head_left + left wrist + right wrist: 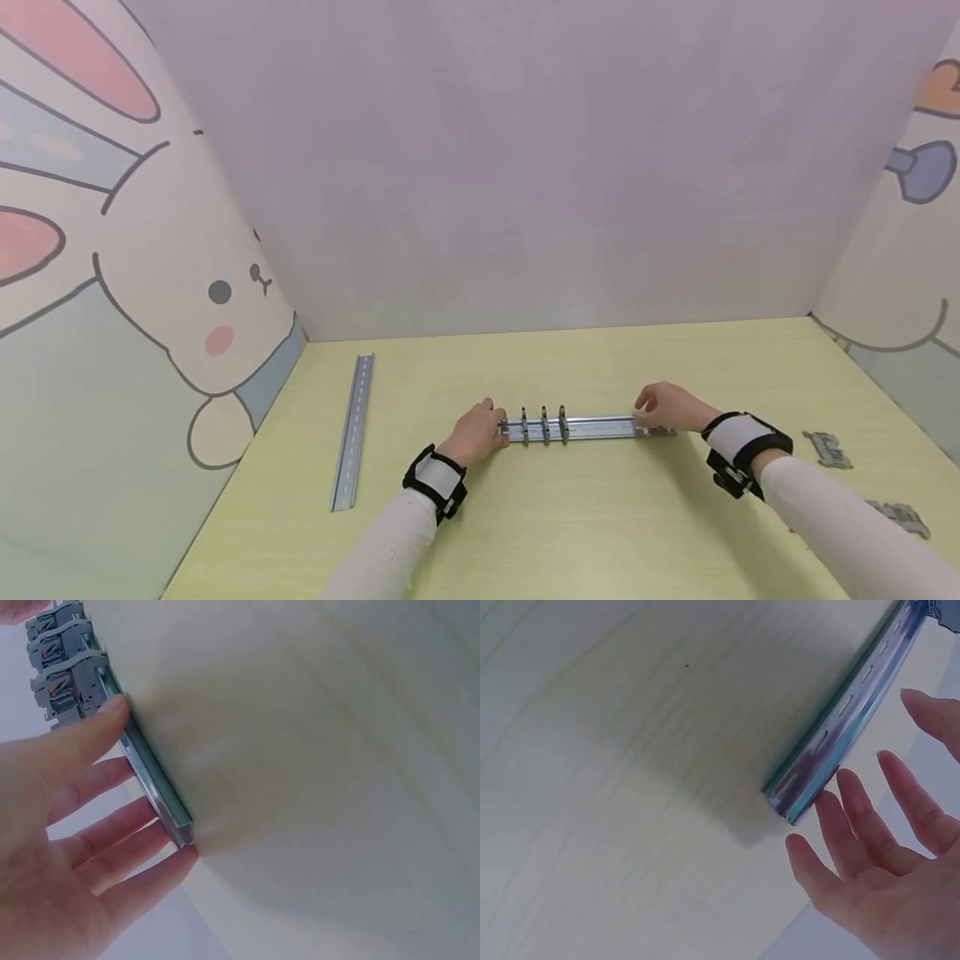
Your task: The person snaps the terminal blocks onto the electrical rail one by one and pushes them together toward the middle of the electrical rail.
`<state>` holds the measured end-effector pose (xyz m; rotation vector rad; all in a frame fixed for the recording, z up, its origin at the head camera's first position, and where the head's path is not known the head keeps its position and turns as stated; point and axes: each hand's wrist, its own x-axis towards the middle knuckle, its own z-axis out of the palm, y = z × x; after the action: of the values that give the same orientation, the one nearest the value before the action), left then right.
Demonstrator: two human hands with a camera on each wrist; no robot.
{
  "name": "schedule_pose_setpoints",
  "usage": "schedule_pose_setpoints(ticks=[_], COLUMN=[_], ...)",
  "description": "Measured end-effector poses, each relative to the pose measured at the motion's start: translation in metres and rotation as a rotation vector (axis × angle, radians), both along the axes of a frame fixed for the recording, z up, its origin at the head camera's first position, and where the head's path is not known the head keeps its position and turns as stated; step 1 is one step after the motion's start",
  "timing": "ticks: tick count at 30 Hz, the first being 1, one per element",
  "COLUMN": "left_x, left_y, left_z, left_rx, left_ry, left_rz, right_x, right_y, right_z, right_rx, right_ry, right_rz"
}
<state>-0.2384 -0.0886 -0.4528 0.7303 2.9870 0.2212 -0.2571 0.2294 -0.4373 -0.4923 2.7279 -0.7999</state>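
Note:
A slotted metal DIN rail point(600, 428) lies crosswise on the table, with 3 grey terminal blocks point(545, 426) standing on its left part. My left hand point(474, 433) grips the left end of this rail. In the left wrist view the thumb point(112, 712) lies along one edge beside the nearest terminal block point(71, 686), and the fingers point(135, 825) are on the other edge. At the rail's right end my right hand point(675, 407) hovers with fingers spread. The right wrist view shows its fingertips point(829, 806) right at the rail's edge point(832, 742), nothing held.
A second slotted rail point(352, 433) lies lengthwise on the left of the table. Grey terminal blocks point(827, 449) lie flat on the right, one point(903, 518) beside the right forearm. A pale wall point(562, 208) stands behind the table, with printed side panels point(172, 275).

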Motion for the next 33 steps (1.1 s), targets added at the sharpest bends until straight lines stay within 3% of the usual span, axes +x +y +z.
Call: schedule_pose_setpoints(ticks=[16,22,28,33], left_x=[0.000,-0.004,-0.009,-0.013], left_y=[-0.002,-0.003,-0.004,0.002], left_z=[0.001,0.000,0.008,0.017], left_rx=[-0.002,0.027,0.088,0.145], left_ry=[0.006,-0.044,-0.131,-0.123], left_rz=[-0.018,-0.011,0.009,0.003], right_x=[0.004,0.004,0.003,0.004], right_y=[0.004,0.003,0.002,0.000], right_z=[-0.018,-0.020,-0.019,-0.017], right_rx=[0.000,0.022,0.043,0.047], right_ry=[0.067,0.083,0.062,0.054], right_rz=[0.031,0.014,-0.004,-0.005])
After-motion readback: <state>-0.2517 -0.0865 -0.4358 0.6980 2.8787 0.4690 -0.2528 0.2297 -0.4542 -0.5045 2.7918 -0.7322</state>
